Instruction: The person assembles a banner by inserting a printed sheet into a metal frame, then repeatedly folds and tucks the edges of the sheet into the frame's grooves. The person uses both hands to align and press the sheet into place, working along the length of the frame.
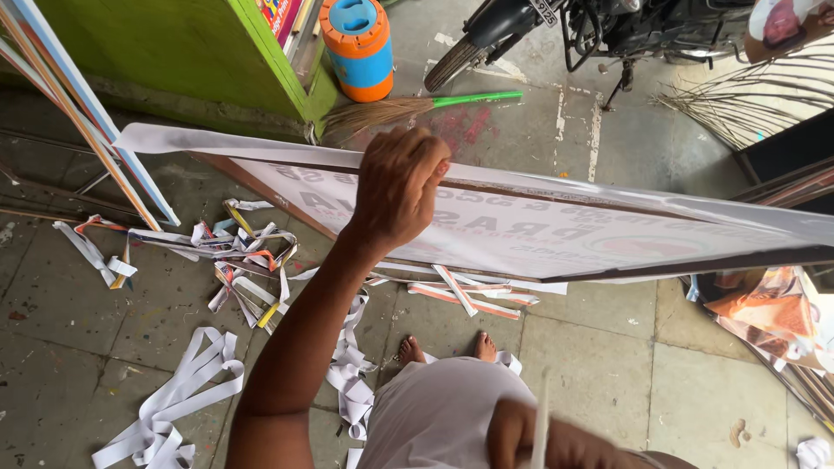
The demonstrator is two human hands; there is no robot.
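A large printed sign board (539,230) on a dark wooden frame stands tilted in front of me, its white banner sheet hanging loose over the top edge. My left hand (400,187) is closed over that top edge, pinching the banner sheet against the frame. My right hand (514,434) is low at the bottom of the view, close to my body, with its fingers closed on a thin white strip (540,424) that points upward. My bare feet (445,349) stand on the floor just behind the board.
Cut white and coloured banner strips (234,260) litter the stone floor. A broom with a green handle (417,106), an orange-and-blue water jug (358,45), a green cabinet (217,52) and a parked motorcycle (556,30) lie beyond. Framed boards (74,104) lean at left.
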